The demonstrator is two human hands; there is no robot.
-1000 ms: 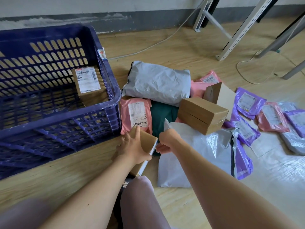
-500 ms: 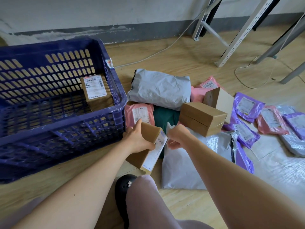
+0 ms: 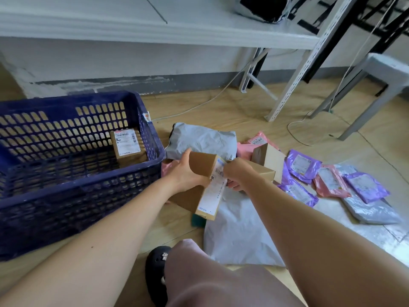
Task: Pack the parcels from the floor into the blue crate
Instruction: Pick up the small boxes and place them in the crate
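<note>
Down at floor level, through the head camera, both hands hold one brown cardboard box (image 3: 200, 166), tilted and clear of the floor (image 3: 232, 107), just right of the blue crate (image 3: 88, 197). The left hand (image 3: 186, 173) grips its brown side, thumb over the top edge. The right hand (image 3: 235, 172) curls round its white-labelled face. Inside the crate a labelled box (image 3: 128, 145) stands against the right wall. A grey mailer (image 3: 203, 138) lies behind the hands, a white mailer (image 3: 239, 229) below them, and purple mailers (image 3: 302, 165) lie to the right.
</note>
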